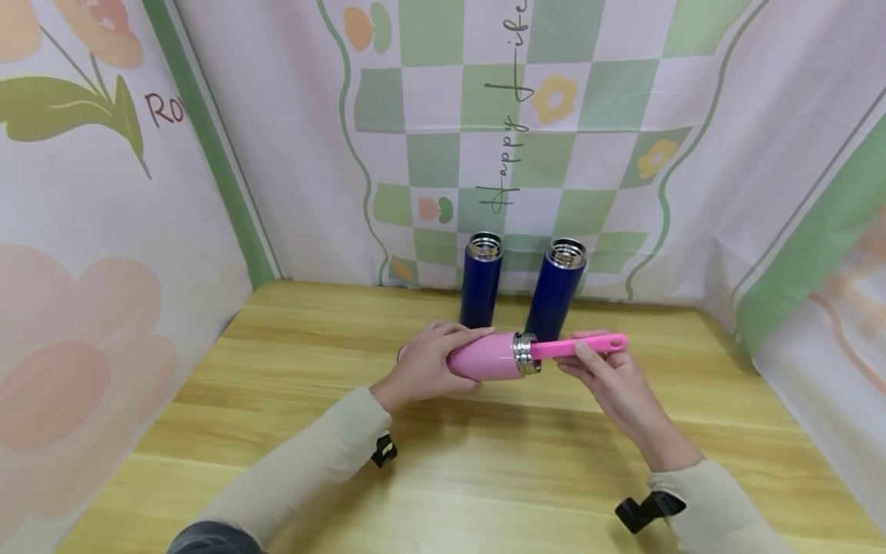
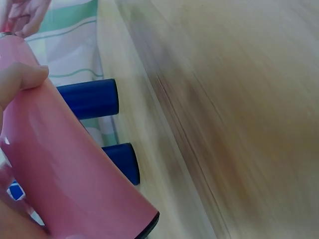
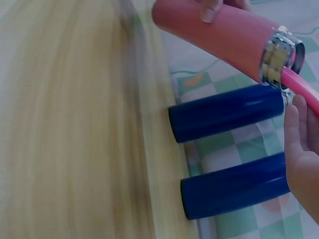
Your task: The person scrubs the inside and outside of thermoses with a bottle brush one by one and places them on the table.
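A wood-grain tabletop (image 1: 484, 492) in pale yellow-brown fills the lower part of the head view, its back edge meeting a hanging fabric backdrop (image 1: 436, 100) printed with green and white checks, small fruits and flowers, and "Happy Life" lettering running up the upper centre. A floral side curtain (image 1: 76, 208) with a green band (image 1: 201, 123) covers the left of the frame, and a similar side curtain (image 1: 824, 261) slopes down the right. Upright near the back edge, just right of centre, stand a left blue flask (image 1: 481, 285) and a right blue flask (image 1: 554, 296), slightly apart, with open steel mouths. In front of them, at the middle of the frame, a pink flask (image 1: 487, 358) lies sideways in the left hand (image 1: 431, 359), whose fingers curl round its body. The right hand (image 1: 619, 385) pinches a bright pink handle (image 1: 581, 345) between thumb and fingers; it projects from the flask's mouth.
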A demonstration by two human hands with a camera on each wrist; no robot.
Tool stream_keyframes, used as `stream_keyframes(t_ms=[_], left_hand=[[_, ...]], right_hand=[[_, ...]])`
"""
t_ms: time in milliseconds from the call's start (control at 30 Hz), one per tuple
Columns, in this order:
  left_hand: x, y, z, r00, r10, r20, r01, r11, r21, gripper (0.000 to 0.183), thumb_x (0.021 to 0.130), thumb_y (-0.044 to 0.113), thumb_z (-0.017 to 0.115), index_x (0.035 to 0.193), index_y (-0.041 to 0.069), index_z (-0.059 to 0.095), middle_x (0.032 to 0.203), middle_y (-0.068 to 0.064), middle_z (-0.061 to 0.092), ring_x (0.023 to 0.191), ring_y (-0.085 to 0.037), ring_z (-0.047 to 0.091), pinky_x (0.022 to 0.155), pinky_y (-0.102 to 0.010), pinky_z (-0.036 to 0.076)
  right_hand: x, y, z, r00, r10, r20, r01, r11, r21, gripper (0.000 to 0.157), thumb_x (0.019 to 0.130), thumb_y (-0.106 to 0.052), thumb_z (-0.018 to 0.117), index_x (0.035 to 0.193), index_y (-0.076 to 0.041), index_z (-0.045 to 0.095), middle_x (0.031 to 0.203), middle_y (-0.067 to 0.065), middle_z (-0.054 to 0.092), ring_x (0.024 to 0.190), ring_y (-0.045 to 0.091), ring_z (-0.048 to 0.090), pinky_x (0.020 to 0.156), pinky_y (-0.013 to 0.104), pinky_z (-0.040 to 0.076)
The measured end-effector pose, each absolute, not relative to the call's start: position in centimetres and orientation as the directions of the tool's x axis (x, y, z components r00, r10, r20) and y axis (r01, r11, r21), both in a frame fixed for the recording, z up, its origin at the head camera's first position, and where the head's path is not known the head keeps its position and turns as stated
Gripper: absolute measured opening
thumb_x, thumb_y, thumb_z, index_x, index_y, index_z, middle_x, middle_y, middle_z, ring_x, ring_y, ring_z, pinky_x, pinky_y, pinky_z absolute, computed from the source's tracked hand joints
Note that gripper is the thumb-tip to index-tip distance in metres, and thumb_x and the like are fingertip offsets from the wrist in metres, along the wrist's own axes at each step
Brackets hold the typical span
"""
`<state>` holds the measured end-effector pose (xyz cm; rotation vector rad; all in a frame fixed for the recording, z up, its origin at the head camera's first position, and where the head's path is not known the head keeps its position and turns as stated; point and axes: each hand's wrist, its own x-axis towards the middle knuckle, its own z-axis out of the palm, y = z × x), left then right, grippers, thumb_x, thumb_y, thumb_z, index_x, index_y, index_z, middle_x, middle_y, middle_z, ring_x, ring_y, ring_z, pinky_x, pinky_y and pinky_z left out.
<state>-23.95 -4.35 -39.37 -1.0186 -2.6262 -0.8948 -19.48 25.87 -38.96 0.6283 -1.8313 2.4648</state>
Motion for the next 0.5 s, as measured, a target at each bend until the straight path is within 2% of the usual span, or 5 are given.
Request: stream_keyframes(t_ms=[233, 500], left_hand=[[-24.1, -4.8, -39.5, -0.744, 0.543, 0.390, 0.668, 0.578, 0.469, 0.075, 0.076, 0.039, 0.086, 0.144, 0.039, 0.054, 0.132, 0.001, 0.061, 0.113, -0.018, 0.049, 0.086, -0.039, 0.045], [-24.2, -5.5, -39.6, -0.749, 0.537, 0.388, 0.663, 0.595, 0.455, 0.075, 0.077, 0.038, 0.086, 0.144, 0.038, 0.054, 0.131, 0.000, 0.061, 0.115, -0.019, 0.050, 0.087, -0.040, 0.046]], right_hand=[[-19.2, 25.4, -38.9, -0.919, -0.221, 0.326, -0.245, -0.327, -0.913, 0.019, 0.104, 0.002, 0.048, 0.116, -0.002, 0.063, 0.111, 0.010, 0.066, 0.100, 0.019, 0.069, 0.092, 0.033, 0.052], [-18.8, 25.9, -38.6, -0.902, -0.171, 0.397, -0.310, -0.384, -0.869, 0.021, 0.105, 0.001, 0.042, 0.117, -0.001, 0.060, 0.111, 0.009, 0.067, 0.100, 0.019, 0.069, 0.092, 0.033, 0.053]])
